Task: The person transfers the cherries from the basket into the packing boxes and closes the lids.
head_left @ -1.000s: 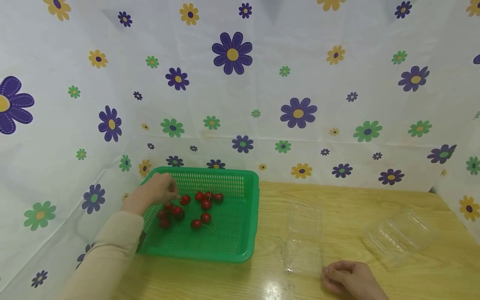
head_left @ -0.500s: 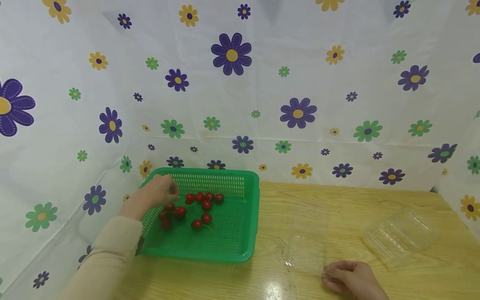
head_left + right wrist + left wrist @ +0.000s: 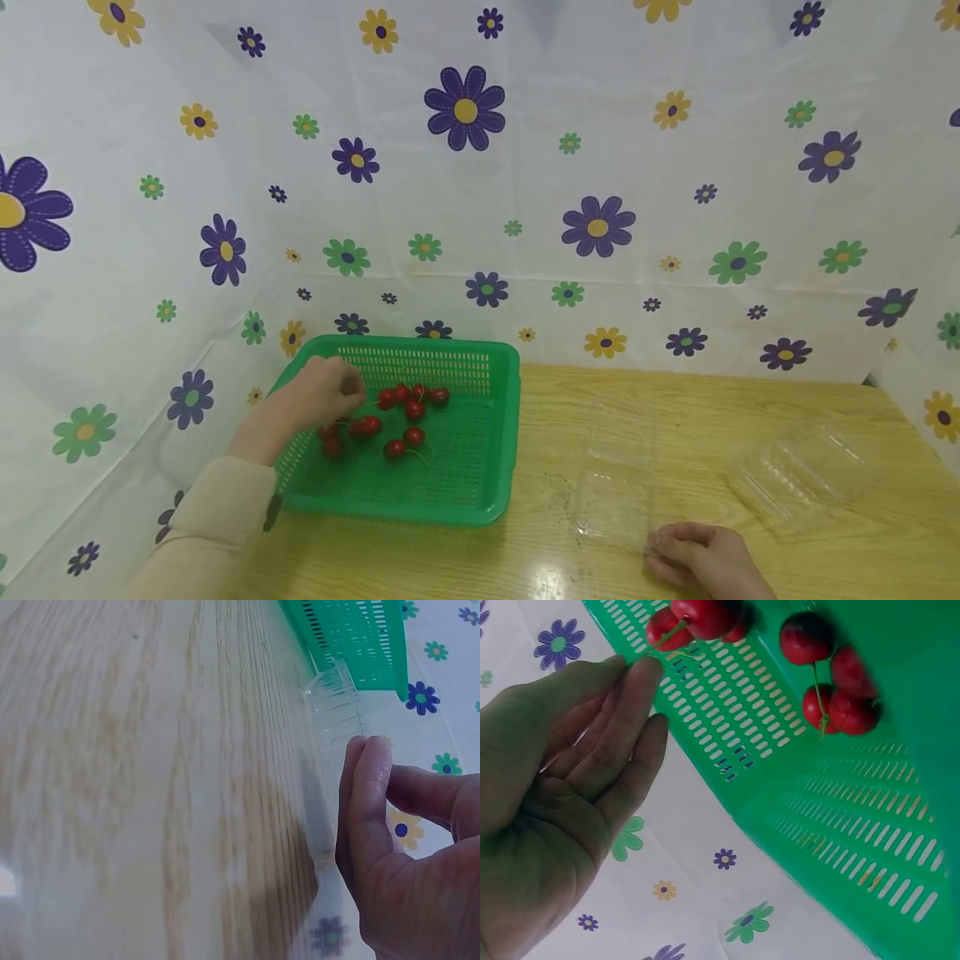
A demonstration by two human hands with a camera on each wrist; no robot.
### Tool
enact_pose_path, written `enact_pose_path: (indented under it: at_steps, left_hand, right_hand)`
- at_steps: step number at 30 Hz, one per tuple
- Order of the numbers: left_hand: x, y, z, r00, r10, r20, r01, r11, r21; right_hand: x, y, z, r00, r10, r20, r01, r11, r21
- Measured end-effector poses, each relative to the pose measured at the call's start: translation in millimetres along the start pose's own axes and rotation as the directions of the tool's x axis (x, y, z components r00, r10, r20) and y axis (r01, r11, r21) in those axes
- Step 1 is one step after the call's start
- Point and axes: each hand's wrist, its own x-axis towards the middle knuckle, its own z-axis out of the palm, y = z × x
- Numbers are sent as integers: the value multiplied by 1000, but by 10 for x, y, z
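In the head view my left hand (image 3: 324,390) is over the left part of a green plastic basket (image 3: 504,433). Thumb and fingertips pinch a thin green stem (image 3: 667,637), which leads to red cherries (image 3: 705,616) in the left wrist view. Several more cherries (image 3: 415,410) lie on the basket floor, some joined by stems. On the table, my right hand (image 3: 705,554) holds the near right corner of a clear, hinged plastic box (image 3: 613,504) that lies unfolded; its thumb and fingers meet in the right wrist view.
A second clear plastic box (image 3: 802,471) lies on the wooden table (image 3: 690,408) at the right. A white cloth (image 3: 525,183) with printed flowers hangs behind and along both sides.
My left hand has shifted slightly right and down inside the basket. Cherries beside it have moved a little to the right. My right hand stays at the box, which has shifted slightly.
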Motion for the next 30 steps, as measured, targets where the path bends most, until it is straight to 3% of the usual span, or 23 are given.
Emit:
enact_pose_path:
  at_steps: [5, 13, 20, 27, 30]
  left_hand:
    - [-62, 107, 11, 995, 69, -68, -70, 997, -12]
    - [-232, 256, 60, 979, 129, -155, -133, 991, -15]
    - [-389, 382, 142, 962, 182, -203, -195, 980, -47]
    - [-485, 494, 209, 950, 208, -231, -229, 971, -68]
    - [-521, 536, 229, 937, 234, -259, -255, 965, -52]
  right_hand:
    - [1, 11, -5, 1000, -3, -1, 3, 1000, 9]
    - [19, 17, -88, 993, -13, 119, 11, 1000, 17]
    - [20, 27, -47, 999, 3, 42, -2, 1000, -28]
    - [5, 29, 7, 1000, 2, -14, -2, 1000, 5]
    - [0, 20, 13, 1000, -6, -14, 6, 1000, 26]
